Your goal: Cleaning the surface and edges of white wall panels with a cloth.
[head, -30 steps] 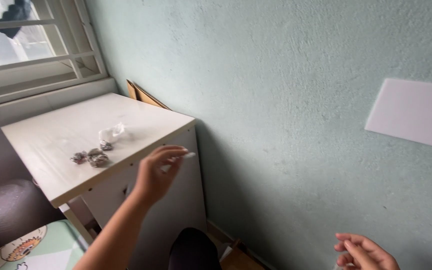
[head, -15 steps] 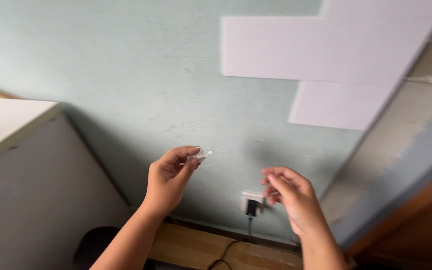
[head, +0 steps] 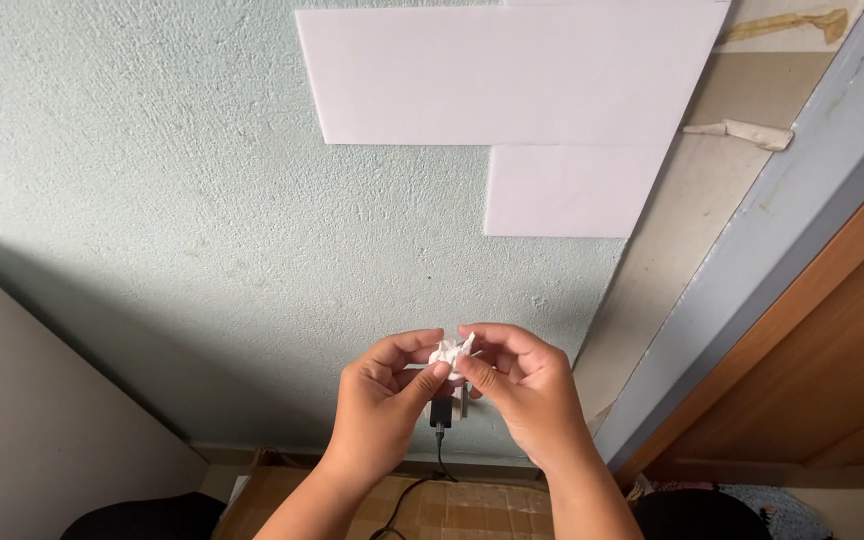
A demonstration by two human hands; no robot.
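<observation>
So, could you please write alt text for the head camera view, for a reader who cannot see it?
Two hands, the left hand and the right hand, pinch a small crumpled white piece between their fingertips in front of a pale green textured wall. Two white sheets are stuck on the wall above, and a black plug with its cable sits behind the hands.

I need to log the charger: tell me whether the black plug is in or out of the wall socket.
In. The black plug sits against the wall socket, cable hanging down; both hands partly hide the socket.

My left hand (head: 382, 410) and right hand (head: 522, 395) meet on a crumpled scrap (head: 449, 352) before the wall (head: 152, 200) (paper sheets (head: 512, 75) above).
</observation>
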